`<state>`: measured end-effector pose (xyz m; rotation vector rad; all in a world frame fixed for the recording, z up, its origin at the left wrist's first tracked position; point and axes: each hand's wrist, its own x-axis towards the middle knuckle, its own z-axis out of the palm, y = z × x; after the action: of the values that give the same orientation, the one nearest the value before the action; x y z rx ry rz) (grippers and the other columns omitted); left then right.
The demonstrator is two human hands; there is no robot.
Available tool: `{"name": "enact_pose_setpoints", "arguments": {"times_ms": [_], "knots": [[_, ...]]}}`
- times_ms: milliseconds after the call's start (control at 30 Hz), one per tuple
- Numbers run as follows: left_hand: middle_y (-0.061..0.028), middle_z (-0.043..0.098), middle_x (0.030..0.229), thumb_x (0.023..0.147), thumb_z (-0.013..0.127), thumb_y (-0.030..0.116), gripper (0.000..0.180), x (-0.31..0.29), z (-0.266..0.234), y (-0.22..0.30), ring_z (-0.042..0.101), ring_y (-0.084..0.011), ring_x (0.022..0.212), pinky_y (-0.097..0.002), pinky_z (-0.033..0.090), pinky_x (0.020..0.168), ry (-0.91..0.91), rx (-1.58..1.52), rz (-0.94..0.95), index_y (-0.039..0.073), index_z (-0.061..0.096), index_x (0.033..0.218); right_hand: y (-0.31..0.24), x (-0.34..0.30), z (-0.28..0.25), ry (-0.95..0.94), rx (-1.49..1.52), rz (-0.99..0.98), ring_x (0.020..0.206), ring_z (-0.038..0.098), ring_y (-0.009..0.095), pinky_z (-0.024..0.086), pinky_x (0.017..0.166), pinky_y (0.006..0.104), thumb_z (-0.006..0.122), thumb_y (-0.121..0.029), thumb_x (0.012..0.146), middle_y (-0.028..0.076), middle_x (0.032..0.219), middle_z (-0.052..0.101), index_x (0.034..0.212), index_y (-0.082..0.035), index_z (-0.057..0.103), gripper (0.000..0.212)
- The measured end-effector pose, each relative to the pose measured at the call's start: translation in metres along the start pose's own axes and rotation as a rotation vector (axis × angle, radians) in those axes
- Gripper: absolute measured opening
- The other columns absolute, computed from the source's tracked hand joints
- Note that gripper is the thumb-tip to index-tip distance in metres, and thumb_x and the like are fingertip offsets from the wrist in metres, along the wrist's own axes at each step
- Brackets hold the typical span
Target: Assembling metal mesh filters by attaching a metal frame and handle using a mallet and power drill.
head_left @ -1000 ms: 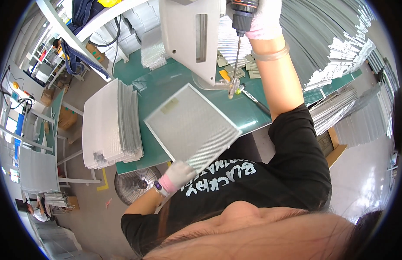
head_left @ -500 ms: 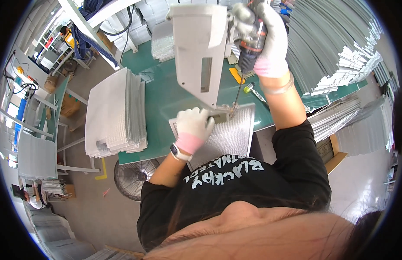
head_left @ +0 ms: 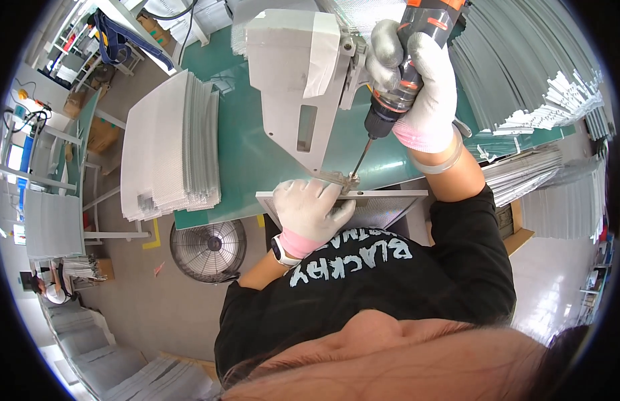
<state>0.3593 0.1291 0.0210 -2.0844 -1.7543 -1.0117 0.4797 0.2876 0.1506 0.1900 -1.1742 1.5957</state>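
Observation:
My right hand, in a white glove with a pink cuff, is closed around an orange-and-black power screwdriver. Its long thin bit slants down to a small metal nozzle at the foot of a pale grey metal housing. Below the nozzle, a metal-framed mesh panel stands tilted at the table's near edge, its narrow frame side facing up. My gloved left hand grips that frame side just left of the nozzle. The bit's tip cannot be made out clearly.
A stack of mesh panels stands on the green table at left. Many grey panels are piled at right. A round floor fan stands below the table's near left edge. Farther left, a person is partly visible.
The panel, which lay flatter before, has tipped so its frame side faces up. My left hand has shifted a little right and nearer to me. The screwdriver stays in my right hand, bit toward the nozzle.

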Motion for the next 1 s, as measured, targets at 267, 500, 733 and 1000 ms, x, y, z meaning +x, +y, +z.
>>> {"name": "enact_pose_setpoints", "arguments": {"times_ms": [267,500,733,1000], "knots": [[-0.0012,0.056,0.068,0.058,0.082,0.031,0.030,-0.004,0.000,-0.001,0.056,-0.0237,0.063,-0.0402,0.038,0.060,0.011,-0.014,0.010,0.014,0.064,0.074,0.000,-0.001,0.007,-0.056,-0.038,0.033,0.062,0.052,0.012,0.042,0.055,0.0253,0.058,-0.021,0.097,0.006,0.073,0.057,0.087,0.001,0.058,0.024],[-0.0007,0.063,0.075,0.059,0.081,0.031,0.027,-0.003,0.003,-0.003,0.057,-0.0235,0.062,-0.0393,0.038,0.059,0.051,-0.054,0.019,0.015,0.066,0.074,0.001,-0.025,0.004,-0.109,-0.236,0.219,0.051,0.043,0.009,0.035,0.047,0.0220,0.066,-0.047,0.090,0.005,0.072,0.049,0.085,-0.003,0.049,0.048],[-0.0005,0.064,0.078,0.062,0.080,0.027,0.027,0.002,0.004,-0.004,0.062,-0.0231,0.069,-0.0394,0.042,0.059,-0.076,-0.151,0.033,0.014,0.069,0.083,0.014,-0.043,0.000,0.024,-0.037,0.218,0.048,0.044,0.009,0.037,0.043,0.0228,0.074,-0.038,0.088,0.003,0.069,0.049,0.140,-0.008,0.034,0.072],[0.0010,0.072,0.090,0.064,0.079,0.022,0.030,0.003,0.010,-0.001,0.068,-0.0224,0.078,-0.0382,0.048,0.068,-0.039,-0.222,0.043,0.011,0.073,0.091,0.019,-0.049,-0.014,-0.040,0.189,0.227,0.050,0.048,0.012,0.038,0.046,0.0239,0.067,-0.018,0.083,0.008,0.071,0.053,0.140,-0.003,0.028,0.071]]}}
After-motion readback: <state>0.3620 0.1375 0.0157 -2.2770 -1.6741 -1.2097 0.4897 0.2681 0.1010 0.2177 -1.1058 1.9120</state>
